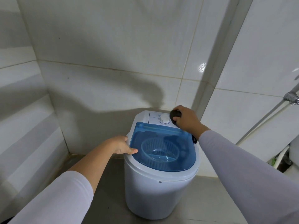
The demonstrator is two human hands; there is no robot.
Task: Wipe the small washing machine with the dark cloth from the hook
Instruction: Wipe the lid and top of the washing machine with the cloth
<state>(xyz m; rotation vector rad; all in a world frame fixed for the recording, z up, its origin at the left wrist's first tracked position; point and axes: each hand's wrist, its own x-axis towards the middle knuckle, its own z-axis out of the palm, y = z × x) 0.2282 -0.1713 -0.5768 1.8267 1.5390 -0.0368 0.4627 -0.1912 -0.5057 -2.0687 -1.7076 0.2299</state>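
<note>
This is a bathroom or wash room in a home. Big shiny white tiles [113,46] cover the walls right down to a grey floor [110,191]. A small washing machine [160,159] with a see-through blue lid [161,143] stands in the corner on the floor. On the right wall are a metal tap [292,97] and thin pipes [262,122].

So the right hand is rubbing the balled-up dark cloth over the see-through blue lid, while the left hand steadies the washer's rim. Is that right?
Not quite. The head view shows the right hand pressing the balled-up dark cloth on the white control panel beside the round white dial, not the see-through blue lid. The left hand does steady the rim.
</note>
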